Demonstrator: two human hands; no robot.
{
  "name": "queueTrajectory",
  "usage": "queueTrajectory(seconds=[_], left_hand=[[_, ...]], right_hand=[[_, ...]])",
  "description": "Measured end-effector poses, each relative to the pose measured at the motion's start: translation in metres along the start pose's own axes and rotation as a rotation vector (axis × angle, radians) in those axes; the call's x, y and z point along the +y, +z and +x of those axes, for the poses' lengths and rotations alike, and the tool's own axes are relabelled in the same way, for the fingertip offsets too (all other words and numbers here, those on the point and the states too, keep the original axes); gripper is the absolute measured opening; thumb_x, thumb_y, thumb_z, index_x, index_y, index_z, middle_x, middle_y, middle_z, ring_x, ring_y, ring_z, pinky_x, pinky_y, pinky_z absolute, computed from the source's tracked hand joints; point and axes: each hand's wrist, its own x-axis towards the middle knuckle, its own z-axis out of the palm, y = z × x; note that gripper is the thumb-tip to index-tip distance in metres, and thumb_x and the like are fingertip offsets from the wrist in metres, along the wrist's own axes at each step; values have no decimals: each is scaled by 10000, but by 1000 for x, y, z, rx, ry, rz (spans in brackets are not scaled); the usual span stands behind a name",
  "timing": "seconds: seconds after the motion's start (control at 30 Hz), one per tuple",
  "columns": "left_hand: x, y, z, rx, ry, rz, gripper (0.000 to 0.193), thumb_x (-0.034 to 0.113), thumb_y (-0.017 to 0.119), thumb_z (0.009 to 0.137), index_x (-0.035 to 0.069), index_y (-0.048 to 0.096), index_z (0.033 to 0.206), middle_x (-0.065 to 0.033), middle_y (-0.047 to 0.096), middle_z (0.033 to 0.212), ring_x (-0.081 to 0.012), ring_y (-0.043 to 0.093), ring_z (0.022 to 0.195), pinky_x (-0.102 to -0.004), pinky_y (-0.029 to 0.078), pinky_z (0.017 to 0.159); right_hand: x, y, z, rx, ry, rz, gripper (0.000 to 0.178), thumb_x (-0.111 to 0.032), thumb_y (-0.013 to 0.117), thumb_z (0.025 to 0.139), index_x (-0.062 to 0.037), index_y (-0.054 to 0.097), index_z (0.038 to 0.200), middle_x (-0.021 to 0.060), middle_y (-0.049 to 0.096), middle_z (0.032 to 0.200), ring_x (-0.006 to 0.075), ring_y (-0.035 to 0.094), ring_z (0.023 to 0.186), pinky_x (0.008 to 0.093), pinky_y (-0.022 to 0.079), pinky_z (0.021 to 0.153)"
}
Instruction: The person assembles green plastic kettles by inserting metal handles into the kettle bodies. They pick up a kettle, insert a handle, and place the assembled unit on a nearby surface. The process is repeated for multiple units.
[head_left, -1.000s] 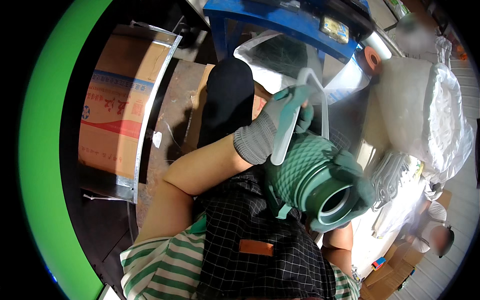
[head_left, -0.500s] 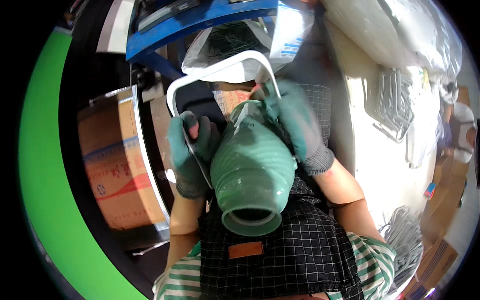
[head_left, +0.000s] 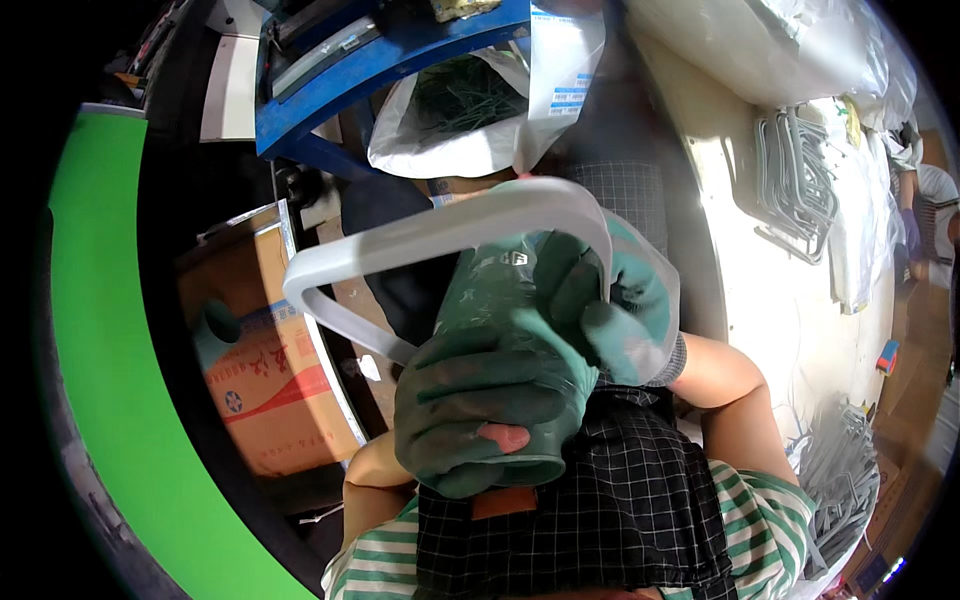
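A glossy green jug [head_left: 490, 290] with ribbed sides lies against my apron, its open mouth toward me. My left hand [head_left: 480, 410], in a green and grey work glove, is wrapped over it near the mouth. A grey loop handle [head_left: 450, 225] arches across the jug. My right hand [head_left: 625, 300], gloved alike, closes around the handle's right end beside the jug's body. The handle's left end runs down behind my left glove, so I cannot tell whether it is joined there.
A white sack [head_left: 450, 150] of dark green strips sits under a blue bench [head_left: 330, 110]. Cardboard boxes [head_left: 270, 390] stand left, near a green panel [head_left: 110, 300]. Grey loop handles [head_left: 795, 180] lie on the pale tabletop [head_left: 740, 270] at right; another person [head_left: 935, 210] is beyond.
My left hand has gone from the handle's left side to the jug near its mouth. The handle has tipped toward me. My right hand has moved slightly down and toward me.
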Motion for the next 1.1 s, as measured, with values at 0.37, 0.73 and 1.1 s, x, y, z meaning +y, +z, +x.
queueTrajectory(seconds=[0.37, 0.73, 1.1], left_hand=[[-43, -89, 81, 161, -751, -826, 462, 386, 435, 1103, -6, 545, 1321, -187, 583, 1317, -369, 568, 1189, -453, 448, 1040], [-46, -19, 8, -521, -781, -394, 457, 315, 431, 1117, -31, 533, 1398, -183, 658, 1248, -266, 651, 1112, -400, 524, 995], [-73, -30, -46, -515, -1092, -204, 324, 217, 541, 1090, -47, 622, 1260, -159, 722, 1140, -220, 695, 1030, -347, 556, 908]], right_hand=[[24, -118, -57, 325, 437, 664, 490, -326, 576, 1088, -10, 555, 1463, 136, 618, 1428, 203, 602, 1295, 356, 492, 1100], [-101, -312, -172, 1301, -679, 196, 489, -255, 601, 1059, -20, 497, 1474, 112, 600, 1394, 263, 586, 1268, 422, 524, 1011], [-8, -480, -277, 1854, -365, -177, 357, -380, 600, 1045, -101, 562, 1264, 22, 557, 1116, 193, 530, 972, 386, 453, 804]])
